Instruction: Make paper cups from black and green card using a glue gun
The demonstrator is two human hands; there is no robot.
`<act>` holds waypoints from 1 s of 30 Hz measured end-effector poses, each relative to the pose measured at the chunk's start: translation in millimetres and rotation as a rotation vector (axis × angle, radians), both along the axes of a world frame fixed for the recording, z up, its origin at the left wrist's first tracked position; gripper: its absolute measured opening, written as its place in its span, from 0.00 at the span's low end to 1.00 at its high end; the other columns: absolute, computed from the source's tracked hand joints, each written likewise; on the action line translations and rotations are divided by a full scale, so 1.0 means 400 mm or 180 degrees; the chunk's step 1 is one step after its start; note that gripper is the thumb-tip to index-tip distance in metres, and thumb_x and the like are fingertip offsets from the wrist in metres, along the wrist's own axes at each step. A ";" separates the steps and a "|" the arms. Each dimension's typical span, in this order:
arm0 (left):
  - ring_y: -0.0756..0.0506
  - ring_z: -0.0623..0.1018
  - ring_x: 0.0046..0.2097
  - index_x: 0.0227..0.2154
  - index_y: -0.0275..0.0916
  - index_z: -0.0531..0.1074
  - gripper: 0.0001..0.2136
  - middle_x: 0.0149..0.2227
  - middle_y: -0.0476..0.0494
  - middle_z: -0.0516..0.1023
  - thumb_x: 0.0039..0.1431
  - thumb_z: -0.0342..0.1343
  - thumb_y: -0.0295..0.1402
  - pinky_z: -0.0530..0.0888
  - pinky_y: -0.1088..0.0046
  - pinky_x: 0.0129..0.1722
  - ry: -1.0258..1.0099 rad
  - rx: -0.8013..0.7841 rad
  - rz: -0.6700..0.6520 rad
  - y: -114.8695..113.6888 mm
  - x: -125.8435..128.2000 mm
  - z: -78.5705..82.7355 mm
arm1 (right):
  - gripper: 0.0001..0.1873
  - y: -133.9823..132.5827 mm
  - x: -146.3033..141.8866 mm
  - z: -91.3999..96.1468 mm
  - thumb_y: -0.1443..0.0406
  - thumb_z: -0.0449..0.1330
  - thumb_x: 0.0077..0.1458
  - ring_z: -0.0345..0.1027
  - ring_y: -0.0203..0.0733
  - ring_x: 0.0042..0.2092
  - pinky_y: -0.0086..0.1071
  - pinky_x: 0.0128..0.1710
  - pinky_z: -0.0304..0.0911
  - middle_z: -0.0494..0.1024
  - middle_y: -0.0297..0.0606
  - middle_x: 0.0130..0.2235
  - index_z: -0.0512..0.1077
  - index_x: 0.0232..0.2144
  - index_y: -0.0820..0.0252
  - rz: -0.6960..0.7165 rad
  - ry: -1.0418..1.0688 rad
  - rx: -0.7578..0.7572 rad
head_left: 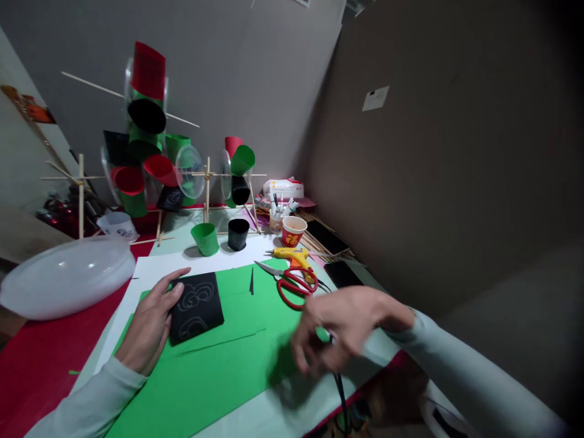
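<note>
My left hand (152, 319) grips the left edge of a black piece of paper (197, 307) with pale swirls drawn on it, thumb on top. The paper lies over a large green sheet (219, 377). My right hand (335, 325), blurred by motion, hangs over the right part of the green sheet, its fingers loosely bent and apart with nothing visible in them. Just beyond it are scissors with red handles (296, 289) and a yellow glue gun (292, 254). A thin black sliver of paper (252, 281) rests on the green sheet.
Behind stand a small green paper cup (205, 239), a black one (238, 235) and a red paper cup (294, 231). Wooden stick frames (208, 188) carry red, green and black tubes. A white balloon (68, 277) is at left, a phone (343, 275) at right by the wall.
</note>
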State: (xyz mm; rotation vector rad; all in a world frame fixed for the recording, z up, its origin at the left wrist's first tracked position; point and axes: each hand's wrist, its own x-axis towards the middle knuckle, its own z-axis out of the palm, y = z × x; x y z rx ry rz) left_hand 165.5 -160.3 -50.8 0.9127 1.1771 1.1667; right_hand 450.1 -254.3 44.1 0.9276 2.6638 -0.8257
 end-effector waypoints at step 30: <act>0.45 0.84 0.38 0.46 0.49 0.81 0.41 0.36 0.51 0.87 0.20 0.81 0.50 0.80 0.82 0.35 -0.0036 -0.0207 -0.0200 0.014 -0.004 -0.019 | 0.09 0.270 -0.029 -0.135 0.74 0.54 0.67 0.69 0.46 0.48 0.37 0.47 0.62 0.78 0.44 0.46 0.72 0.44 0.60 -0.0002 -0.0189 0.2203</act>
